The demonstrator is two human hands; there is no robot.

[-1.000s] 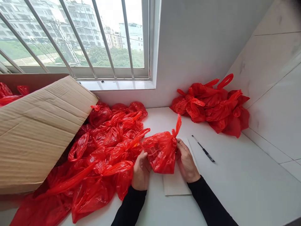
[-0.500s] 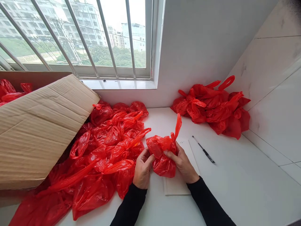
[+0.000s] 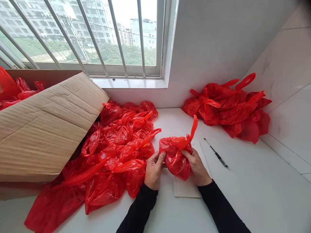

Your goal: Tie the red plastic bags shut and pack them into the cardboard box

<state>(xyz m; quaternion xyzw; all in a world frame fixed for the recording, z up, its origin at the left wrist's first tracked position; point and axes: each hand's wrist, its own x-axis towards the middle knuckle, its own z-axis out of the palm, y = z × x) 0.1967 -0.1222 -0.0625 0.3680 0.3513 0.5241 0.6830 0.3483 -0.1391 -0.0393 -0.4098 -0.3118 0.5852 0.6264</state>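
Observation:
Between my two hands is a small knotted red plastic bag (image 3: 175, 157), its tied end sticking up at the top right. My left hand (image 3: 154, 170) pinches the bag's left side with thumb and fingers. On the other side, my right hand (image 3: 197, 166) grips it below the knot, thumb in front. What the bag contains cannot be made out. Under it lies a pale notebook or paper pad (image 3: 187, 191), partly covered by the bag and my right hand. A black pen (image 3: 216, 153) rests on the white tabletop to the right.
Many red plastic bags (image 3: 116, 149) are heaped on the left, beside a tilted cardboard box (image 3: 53, 126) holding more. Another pile of red bags (image 3: 225, 108) sits in the far right corner against the wall. A barred window (image 3: 116, 38) is behind.
The view has shifted slightly, so most things appear further right. My left thumb has moved up along the bag's side, and the bag has turned a little. Both hands still hold it.

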